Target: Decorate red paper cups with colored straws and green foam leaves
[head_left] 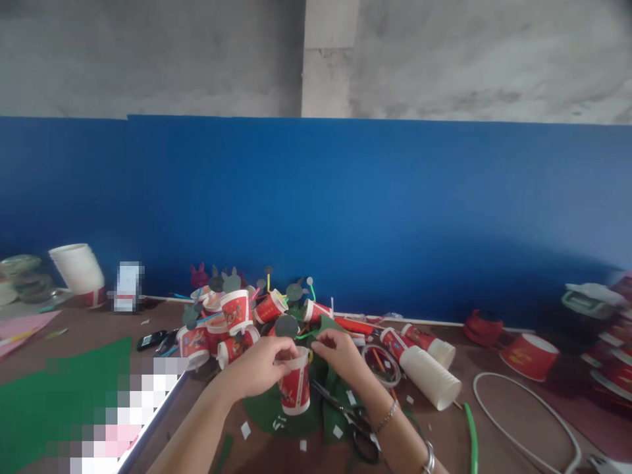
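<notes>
My left hand (273, 361) grips a red paper cup (296, 392) with a white rim, its fingers at the rim and over the opening. The cup is upright above the brown tabletop. A dark round disc (286, 326) shows just behind the cup, near a short green straw piece (303, 336). My right hand (340, 352) is closed in a pinch right of the cup, close to that straw; what its fingertips hold is too small to make out. Black scissors (353, 421) lie below my right wrist, on green paper (336, 401).
Several red cups (236, 311) with straws and dark animal-shaped cutouts crowd behind my hands. Stacked white cups (429, 375) lie at right, near a green tube (471, 438) and a white hoop (530, 378). A green sheet (74, 382) covers the left. A blue partition (345, 210) stands behind.
</notes>
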### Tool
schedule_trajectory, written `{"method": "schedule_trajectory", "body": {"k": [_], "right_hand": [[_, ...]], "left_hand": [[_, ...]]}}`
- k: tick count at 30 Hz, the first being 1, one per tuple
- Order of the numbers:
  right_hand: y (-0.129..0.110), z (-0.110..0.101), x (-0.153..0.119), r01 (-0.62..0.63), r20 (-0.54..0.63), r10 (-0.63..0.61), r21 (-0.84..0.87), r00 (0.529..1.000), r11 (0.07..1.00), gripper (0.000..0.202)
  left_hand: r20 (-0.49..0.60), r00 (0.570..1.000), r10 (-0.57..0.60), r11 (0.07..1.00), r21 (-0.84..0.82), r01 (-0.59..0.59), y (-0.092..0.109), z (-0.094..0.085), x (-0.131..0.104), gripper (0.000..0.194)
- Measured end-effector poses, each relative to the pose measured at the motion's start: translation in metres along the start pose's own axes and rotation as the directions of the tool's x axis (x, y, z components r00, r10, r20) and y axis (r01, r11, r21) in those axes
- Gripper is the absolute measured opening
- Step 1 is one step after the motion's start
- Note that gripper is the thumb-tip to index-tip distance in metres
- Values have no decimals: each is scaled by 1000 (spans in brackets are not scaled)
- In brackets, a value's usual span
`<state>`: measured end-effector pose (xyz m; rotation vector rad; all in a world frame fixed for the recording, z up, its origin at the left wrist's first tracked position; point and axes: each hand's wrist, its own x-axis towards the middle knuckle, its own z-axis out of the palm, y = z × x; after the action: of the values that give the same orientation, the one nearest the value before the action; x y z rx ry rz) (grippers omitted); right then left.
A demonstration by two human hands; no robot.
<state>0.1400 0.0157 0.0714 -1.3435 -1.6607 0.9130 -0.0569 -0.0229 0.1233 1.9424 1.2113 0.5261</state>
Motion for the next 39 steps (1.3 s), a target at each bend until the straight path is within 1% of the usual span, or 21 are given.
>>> {"method": "schedule_trajectory", "body": {"k": [3,7,9,13,16,19,22,25,27,30,32,34,37,39], "right_hand": [[-1,-1,-1,-6,36,6,15,999,1000,15],[-3,-2,-4,-10,107,6,41,994,999,25],[-5,-3,-5,-12,122,6,48,993,999,26],[-9,-3,-7,-12,99,8,40,995,999,21],[-10,-2,-7,7,69,-8,18,998,1000,20],[-10,-1,-7,24,54,-24,1,998,1000,19],[-9,-2,-5,33,76,-33,0,997,999,21],[-10,-4,-5,88,110,-83,-38,990,995,29],[-12,-5,-6,123,123,-113,-78,986,989,32],[-15,-6,-8,135,132,-120,-116,984,984,32],[-16,-4,-9,142,120,-125,-146,985,979,31],[-16,-1,-11,130,76,-117,-195,990,972,29],[-15,5,-12,100,13,-100,-261,995,960,24],[-15,9,-13,97,-5,-102,-282,995,955,21]], "left_hand": [[4,1000,10,1000,-3,-10,0,0,0,23],[12,1000,-6,1000,-1,6,2,0,-2,25],[11,1000,-1,1000,1,1,3,0,-3,23],[9,1000,6,1000,18,-7,5,-1,-5,14],[26,1000,18,1000,15,-18,6,-1,-7,14],[19,1000,23,1000,12,-24,7,-1,-7,15],[-1,1000,10,999,34,-10,5,-1,-8,19],[-23,1000,2,999,38,-1,4,-2,-8,22],[-22,1000,7,1000,29,-6,3,-2,-8,23],[-10,1000,8,1000,18,-8,5,-3,-9,25],[-3,1000,2,1000,14,-2,6,-4,-10,25],[5,1000,-3,1000,18,3,7,-5,-10,23],[14,1000,-22,998,55,21,5,-7,-11,18],[18,999,-46,994,95,44,4,-8,-12,19]]}}
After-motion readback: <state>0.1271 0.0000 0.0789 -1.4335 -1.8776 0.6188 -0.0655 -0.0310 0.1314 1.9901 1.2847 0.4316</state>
